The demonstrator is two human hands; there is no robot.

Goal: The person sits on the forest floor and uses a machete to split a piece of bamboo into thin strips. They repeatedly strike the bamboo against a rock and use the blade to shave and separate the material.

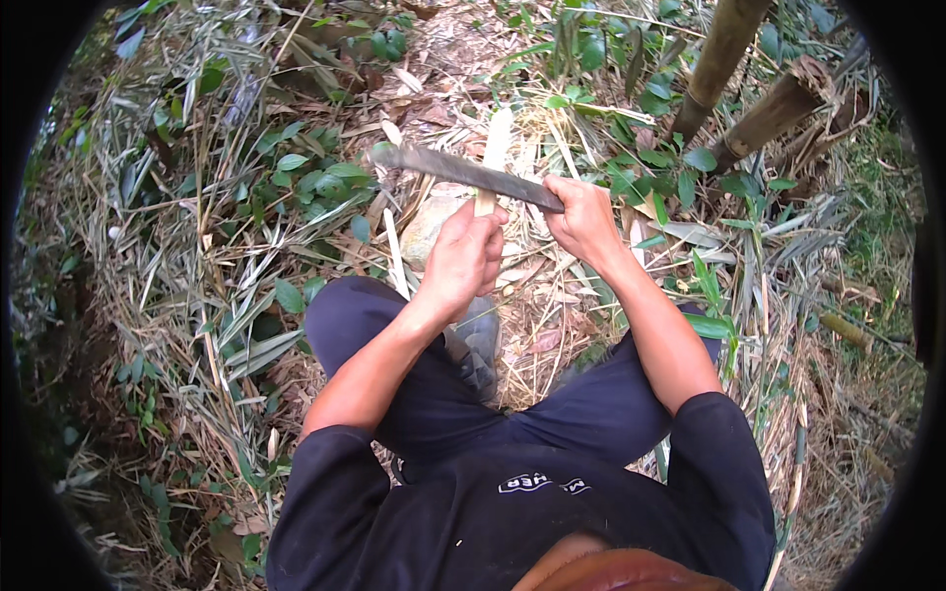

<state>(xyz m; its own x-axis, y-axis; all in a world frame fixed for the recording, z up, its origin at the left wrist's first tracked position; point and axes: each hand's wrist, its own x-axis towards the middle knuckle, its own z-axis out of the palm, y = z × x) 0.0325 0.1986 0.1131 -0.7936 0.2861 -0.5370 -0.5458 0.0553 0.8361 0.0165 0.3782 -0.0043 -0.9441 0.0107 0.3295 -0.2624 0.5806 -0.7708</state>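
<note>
My left hand [463,254] is closed round the lower end of a pale split bamboo strip [497,143], which points up and away from me. My right hand [583,219] grips a machete [453,165] by its handle, which the fingers hide. The dark blade reaches leftward across the strip, just above my left fingers, and its far end is smeared by motion. Whether the edge bites into the strip or only lies against it, I cannot tell. Beneath my left hand sits a tan stone [424,229].
Thick bamboo stems [717,64] and a cut stump [774,113] rise at the far right. Leafy green plants [330,182] and dry leaf litter [547,340] surround me. A thin pale strip [394,251] leans beside my left knee. My shoe [478,340] is below my hands.
</note>
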